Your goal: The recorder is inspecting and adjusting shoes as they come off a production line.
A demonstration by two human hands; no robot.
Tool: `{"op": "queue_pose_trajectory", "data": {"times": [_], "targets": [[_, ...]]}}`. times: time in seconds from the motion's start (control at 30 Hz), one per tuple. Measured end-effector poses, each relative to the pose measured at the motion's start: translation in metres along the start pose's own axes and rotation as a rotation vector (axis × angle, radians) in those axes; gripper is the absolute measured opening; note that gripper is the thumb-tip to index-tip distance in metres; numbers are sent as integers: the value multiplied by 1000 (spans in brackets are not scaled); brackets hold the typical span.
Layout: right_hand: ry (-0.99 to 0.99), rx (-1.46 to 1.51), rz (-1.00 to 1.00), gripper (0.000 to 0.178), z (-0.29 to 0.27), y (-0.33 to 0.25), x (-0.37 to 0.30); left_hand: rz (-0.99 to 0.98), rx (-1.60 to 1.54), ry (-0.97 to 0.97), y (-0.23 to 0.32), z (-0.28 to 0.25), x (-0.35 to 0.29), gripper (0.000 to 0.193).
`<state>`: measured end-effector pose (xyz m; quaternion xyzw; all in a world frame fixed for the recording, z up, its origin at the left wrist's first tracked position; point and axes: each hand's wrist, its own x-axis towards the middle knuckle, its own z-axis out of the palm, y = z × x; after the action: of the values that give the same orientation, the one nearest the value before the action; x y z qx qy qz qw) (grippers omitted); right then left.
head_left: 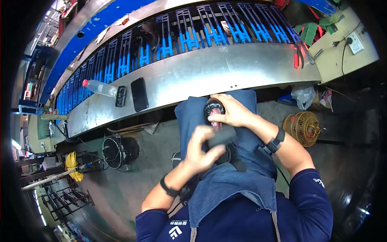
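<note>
A dark shoe (214,106) lies lengthwise over the blue denim apron (246,159) on my lap, its pleated black edge round a pinkish middle. My right hand (233,112) is closed on its far end, thumb across the pinkish part. Nearer me, my left hand (200,150) is smeared by motion. Between its thumb and fingers is a dark grey block-like piece (223,136), too blurred to name, which covers the middle of the shoe. A textured black part shows below it.
Ahead runs a metal bench (185,76) with a phone (140,94), a black case (120,96), a plastic bottle (99,88) and red-handled pliers (298,56). Blue racks (187,38) line the conveyor behind it. A black bucket (120,152) stands left, a yellow round cage-like thing (303,128) right.
</note>
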<state>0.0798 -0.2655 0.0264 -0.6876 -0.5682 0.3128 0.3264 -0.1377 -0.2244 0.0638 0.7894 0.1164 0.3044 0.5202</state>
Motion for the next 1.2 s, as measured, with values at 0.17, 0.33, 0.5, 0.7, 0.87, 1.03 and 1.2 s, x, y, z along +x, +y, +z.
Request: {"op": "queue_pose_trajectory", "data": {"times": [0.17, 0.33, 0.5, 0.7, 0.87, 1.03, 1.2], "targets": [[173, 162, -47, 61, -15, 7, -14, 238, 28, -53, -8, -5, 6, 45], [242, 541, 64, 49, -13, -16, -54, -346, -41, 146, -41, -1, 45, 48], [302, 431, 156, 47, -3, -23, -35, -509, -157, 115, -50, 2, 60, 42], [325, 501, 180, 46, -3, -12, -28, -641, -215, 90, -50, 5, 74, 35], [321, 544, 216, 47, -3, -5, -23, -633, -154, 62, -58, 3, 74, 37], [325, 453, 273, 56, -16, -1, -18, -476, 300, -173, -53, -10, 100, 46], [212, 647, 209, 57, -17, 15, -16, -526, -32, -160, -63, -7, 95, 50]]}}
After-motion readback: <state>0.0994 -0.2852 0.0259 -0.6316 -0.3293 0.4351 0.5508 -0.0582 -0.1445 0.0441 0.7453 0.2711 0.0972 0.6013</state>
